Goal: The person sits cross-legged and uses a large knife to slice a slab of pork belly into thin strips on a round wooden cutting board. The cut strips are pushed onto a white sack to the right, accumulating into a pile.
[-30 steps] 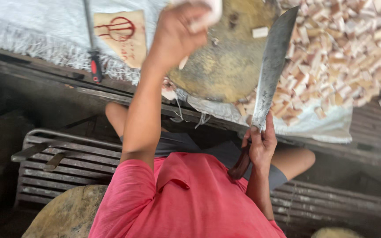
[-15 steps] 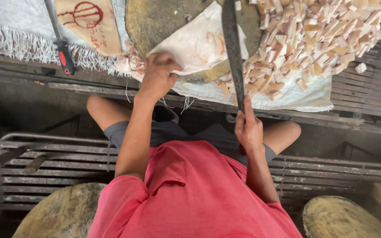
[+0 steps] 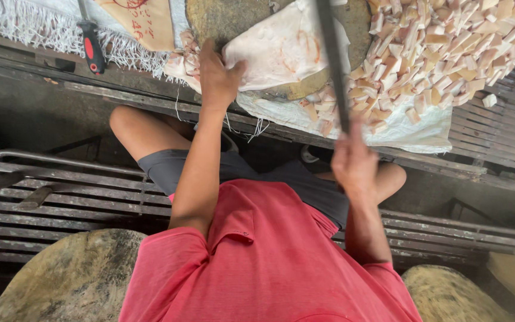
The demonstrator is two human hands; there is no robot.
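Note:
My left hand (image 3: 216,74) grips the near edge of a large pale slab of fatty skin (image 3: 281,50). The slab lies over a round wooden chopping block (image 3: 222,18). In my right hand (image 3: 356,164) is the handle of a long cleaver (image 3: 332,65). Its blade shows edge-on and reaches up over the slab's right side. Right of the blade, a heap of small pale cut cubes (image 3: 442,53) rests on a white sack (image 3: 412,134).
A screwdriver with a red and black handle (image 3: 92,50) lies at the top left on fringed white cloth. A slatted metal bench (image 3: 61,203) runs under my legs. Two rough round blocks (image 3: 73,280) (image 3: 448,295) sit at the bottom corners.
My left hand dropped from above the block and took hold of the slab's near edge. The cleaver swung from the right to upright and edge-on over the slab.

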